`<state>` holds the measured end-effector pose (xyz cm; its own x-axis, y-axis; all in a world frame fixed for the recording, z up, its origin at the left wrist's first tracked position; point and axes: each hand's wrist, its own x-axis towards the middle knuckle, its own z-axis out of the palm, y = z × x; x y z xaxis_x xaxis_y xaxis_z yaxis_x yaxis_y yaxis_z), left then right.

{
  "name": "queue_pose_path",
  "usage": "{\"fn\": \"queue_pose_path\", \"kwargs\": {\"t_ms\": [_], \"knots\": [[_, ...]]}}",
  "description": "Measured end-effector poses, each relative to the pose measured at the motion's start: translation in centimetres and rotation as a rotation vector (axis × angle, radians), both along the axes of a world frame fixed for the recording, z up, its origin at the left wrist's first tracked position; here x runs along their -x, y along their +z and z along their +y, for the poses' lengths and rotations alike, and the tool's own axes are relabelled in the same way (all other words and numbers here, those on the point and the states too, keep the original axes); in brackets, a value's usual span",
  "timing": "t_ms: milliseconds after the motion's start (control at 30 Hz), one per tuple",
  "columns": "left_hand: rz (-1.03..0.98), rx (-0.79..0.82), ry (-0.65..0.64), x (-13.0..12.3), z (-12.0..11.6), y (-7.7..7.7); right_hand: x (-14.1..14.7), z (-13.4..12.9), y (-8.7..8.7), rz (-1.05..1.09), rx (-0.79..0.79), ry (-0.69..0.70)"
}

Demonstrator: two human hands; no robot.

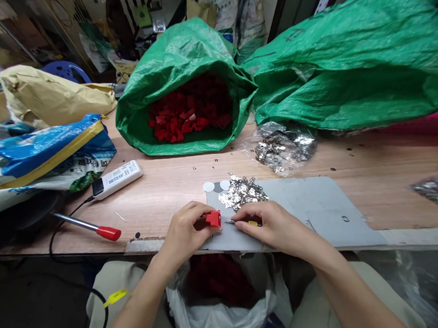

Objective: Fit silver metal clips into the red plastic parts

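Left hand grip: the left hand [186,230] pinches a small red plastic part [213,218] between thumb and fingers, closed tight on it just above the grey mat [318,202].
Right hand grip: the right hand [272,222] is closed on a thin tool with a yellow handle [252,223]; its metal tip points at the red part and nearly touches it.
Just beyond: a loose heap of small shiny metal pieces [243,192] lies on the mat, near both hands.
Below the edge: a white bag [220,312] with red parts in it hangs open between the knees.
Farther back: a green sack [184,87] full of red parts lies on the wooden table [168,187], with a clear bag of metal pieces [285,147] to its right.
Left side: a screwdriver with a red handle [93,227], a white remote-like device [116,179], and a blue printed bag [51,154].
Risk: the tip could slip off the small part and jab the left fingers, since they sit right beside it; a loosened pinch could drop the part off the table edge.
Writing: print shows on the white device and blue bag, too small to read.
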<state>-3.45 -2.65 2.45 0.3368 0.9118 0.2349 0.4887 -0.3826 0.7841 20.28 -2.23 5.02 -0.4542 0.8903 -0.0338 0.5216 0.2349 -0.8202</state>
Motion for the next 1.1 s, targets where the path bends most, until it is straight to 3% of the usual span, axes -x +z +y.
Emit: {"fn": "queue_pose_path", "kwargs": {"t_ms": [333, 1100], "knots": [[-0.013, 0.025, -0.009, 0.0, 0.1, 0.0, 1.4, -0.6, -0.1, -0.11, -0.167, -0.023], [-0.004, 0.055, -0.025, 0.2, 0.4, 0.0, 2.4, -0.1, -0.2, -0.092, -0.135, -0.028]]}}
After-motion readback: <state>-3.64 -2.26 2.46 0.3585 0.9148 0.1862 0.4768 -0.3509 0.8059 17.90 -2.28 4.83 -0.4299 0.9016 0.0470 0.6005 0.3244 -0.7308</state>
